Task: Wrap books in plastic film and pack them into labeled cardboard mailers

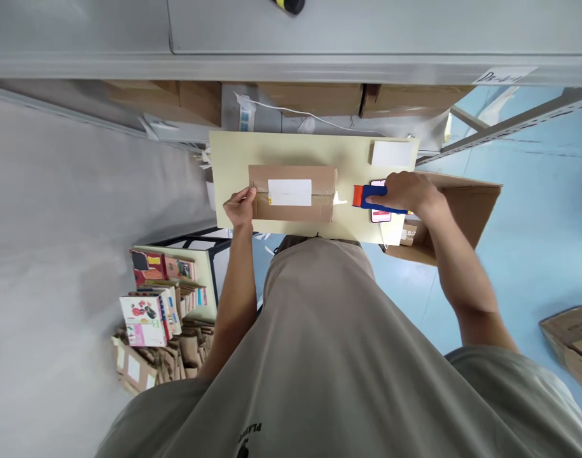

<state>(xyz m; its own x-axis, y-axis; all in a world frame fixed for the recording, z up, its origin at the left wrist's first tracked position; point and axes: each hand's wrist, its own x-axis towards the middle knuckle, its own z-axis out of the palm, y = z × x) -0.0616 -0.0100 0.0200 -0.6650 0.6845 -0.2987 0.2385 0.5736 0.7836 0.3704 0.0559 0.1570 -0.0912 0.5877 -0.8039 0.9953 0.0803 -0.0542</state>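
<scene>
A closed cardboard box [293, 213] with a blank-looking white label [291, 192] lies flat on the pale tabletop [233, 152]. My left hand [240, 205] grips its left edge, thumb on top. To the right of the box, apart from it, my right hand [405, 191] is wrapped around a blue-and-orange tape dispenser [358, 196], orange end toward the box; the hand hides its rear. A shiny strip [339, 198] shows by the box's right end. Below the dispenser lies a phone [381, 217] with a lit screen, partly covered.
A white stack of labels [392, 153] sits at the table's back right. An open carton [472, 213] stands against the right side. Behind runs a grey shelf [291, 38] with boxes beneath. Books [147, 318] are piled at lower left; another carton [572, 343] rests on the floor right.
</scene>
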